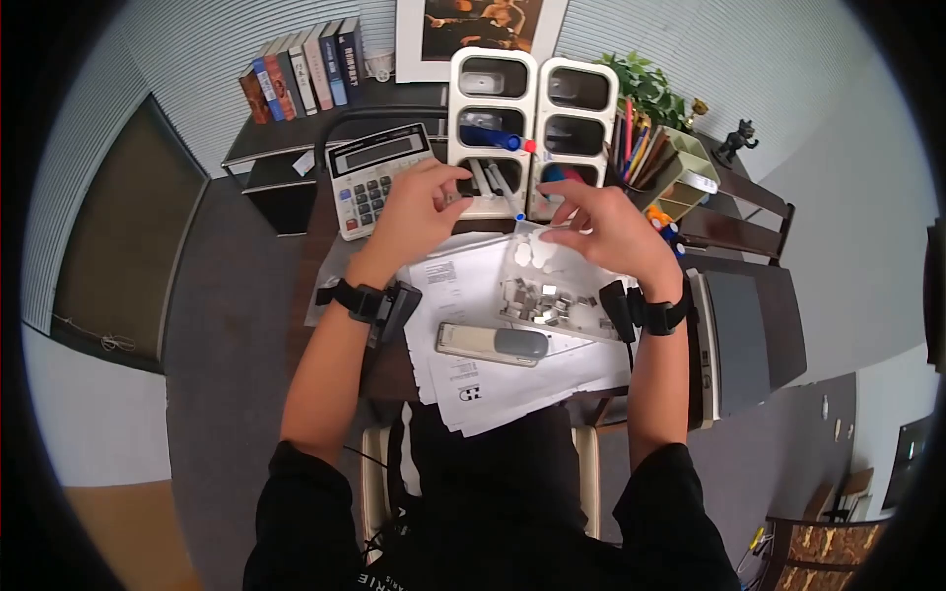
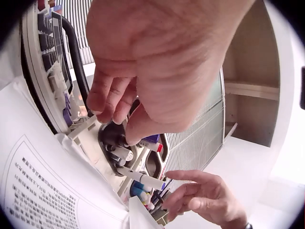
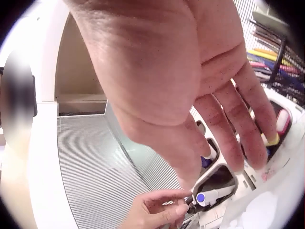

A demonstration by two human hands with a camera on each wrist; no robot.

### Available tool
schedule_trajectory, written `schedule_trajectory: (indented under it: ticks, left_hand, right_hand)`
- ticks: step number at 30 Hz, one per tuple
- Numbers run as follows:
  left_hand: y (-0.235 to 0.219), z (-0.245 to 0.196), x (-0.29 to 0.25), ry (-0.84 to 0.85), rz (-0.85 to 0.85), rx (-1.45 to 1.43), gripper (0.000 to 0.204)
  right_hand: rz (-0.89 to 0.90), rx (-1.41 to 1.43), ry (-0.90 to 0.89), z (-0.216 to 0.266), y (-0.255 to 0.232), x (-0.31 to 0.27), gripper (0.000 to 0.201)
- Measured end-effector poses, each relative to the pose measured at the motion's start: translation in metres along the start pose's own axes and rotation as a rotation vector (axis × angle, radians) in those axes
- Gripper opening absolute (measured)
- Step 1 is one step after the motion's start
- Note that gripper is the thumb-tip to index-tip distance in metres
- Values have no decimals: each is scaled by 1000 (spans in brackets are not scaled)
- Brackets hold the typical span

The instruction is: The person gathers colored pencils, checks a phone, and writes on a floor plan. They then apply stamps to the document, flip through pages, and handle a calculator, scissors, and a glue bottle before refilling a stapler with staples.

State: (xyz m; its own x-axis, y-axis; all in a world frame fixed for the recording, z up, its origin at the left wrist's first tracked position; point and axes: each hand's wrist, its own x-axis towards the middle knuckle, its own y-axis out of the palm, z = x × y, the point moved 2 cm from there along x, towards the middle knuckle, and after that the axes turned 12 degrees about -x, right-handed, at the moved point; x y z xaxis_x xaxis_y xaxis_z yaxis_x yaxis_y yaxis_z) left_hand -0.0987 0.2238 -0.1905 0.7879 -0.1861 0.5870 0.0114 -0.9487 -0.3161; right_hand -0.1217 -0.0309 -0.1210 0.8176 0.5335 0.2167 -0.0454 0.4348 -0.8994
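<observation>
My left hand (image 1: 422, 212) reaches to the lower left compartment of a white organizer (image 1: 493, 98), thumb and fingers apart at its opening. White markers (image 2: 143, 178) lie in that compartment; one with a blue end sticks out at the front. In the left wrist view the thumb tip overlaps a dark object inside. My right hand (image 1: 606, 229) hovers with relaxed, spread fingers in front of the lower right compartment, holding nothing. Beneath it sits a clear plastic tray (image 1: 512, 317) with small silvery metal pieces (image 1: 554, 303). A blue marker with a red end (image 1: 498, 138) lies in the middle left compartment.
A calculator (image 1: 372, 177) leans at the left. A grey and white stapler (image 1: 491, 344) lies on printed papers (image 1: 463, 384) near the front. Pencils stand in a green holder (image 1: 687, 167) behind the right hand. A dark device (image 1: 739, 340) stands right; books (image 1: 305, 71) line the back left.
</observation>
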Motion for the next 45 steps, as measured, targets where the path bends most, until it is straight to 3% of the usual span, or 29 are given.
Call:
schedule_trajectory:
  ticks: [4, 10, 13, 18, 26, 33, 45]
  left_hand:
    - [8, 0, -5, -97, 48, -33, 39]
    - [16, 8, -6, -114, 30, -6, 33]
    - [13, 6, -5, -150, -6, -52, 30]
    - [14, 5, -3, -178, -23, -76, 27]
    - [20, 12, -8, -368, -39, -252, 30]
    - [21, 17, -9, -394, 6, -306, 37]
    - [19, 12, -7, -393, 12, -339, 38]
  right_hand:
    - [64, 27, -61, 1, 28, 19, 31]
    - [-202, -2, -148, -8, 42, 21, 22]
    - [-260, 107, -52, -13, 39, 18, 20]
    - [-344, 46, -95, -14, 37, 15, 18]
    - [-285, 40, -116, -9, 38, 14, 22]
    - [-247, 77, -46, -8, 36, 15, 27]
    - [-264, 45, -85, -11, 35, 17, 28]
